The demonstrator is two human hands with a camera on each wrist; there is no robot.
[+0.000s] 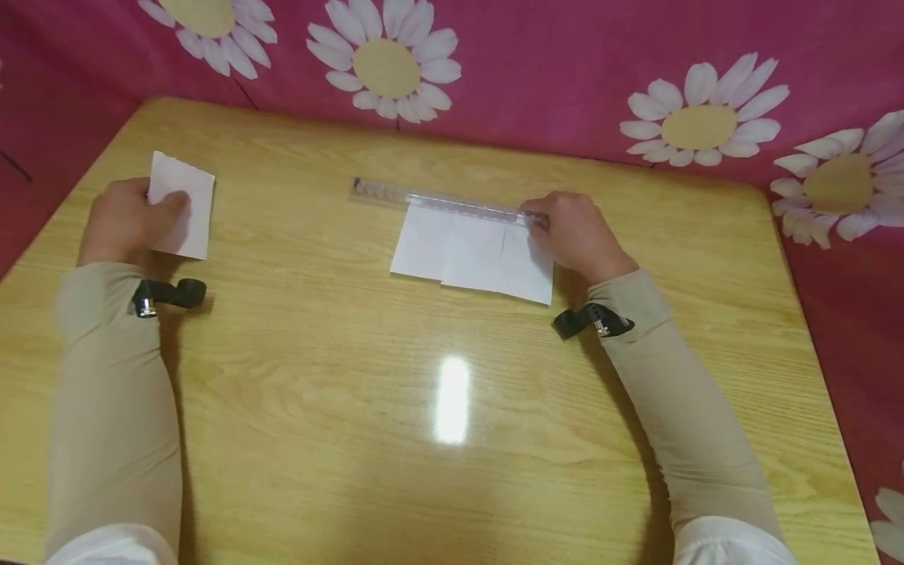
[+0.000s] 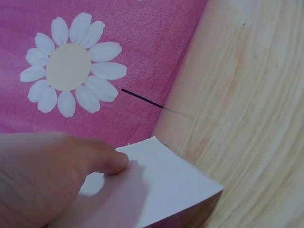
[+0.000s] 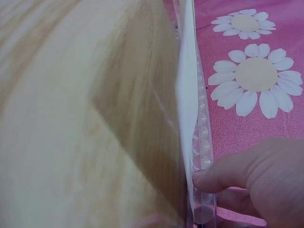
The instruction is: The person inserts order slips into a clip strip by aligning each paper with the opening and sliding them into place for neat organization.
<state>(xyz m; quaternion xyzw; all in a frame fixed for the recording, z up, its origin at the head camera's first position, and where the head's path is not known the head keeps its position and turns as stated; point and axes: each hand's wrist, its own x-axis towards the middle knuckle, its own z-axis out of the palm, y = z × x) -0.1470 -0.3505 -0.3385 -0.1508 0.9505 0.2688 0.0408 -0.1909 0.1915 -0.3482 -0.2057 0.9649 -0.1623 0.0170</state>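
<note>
At the left, my left hand pinches a small white paper piece, its thumb flat across the front. The left wrist view shows that paper raised over the table, one edge slightly ragged. On the other side, my right hand grips the right end of a clear plastic ruler. White paper hangs along the ruler's near edge, with a step in its lower border and a thin line near its right part. In the right wrist view, thumb and fingers pinch the ruler and paper together.
A wood-grain table lies beneath both hands. Behind it stands a magenta flowered backdrop. Each wrist carries a black strap, the left strap and the right strap. A bright light reflection shows on the tabletop.
</note>
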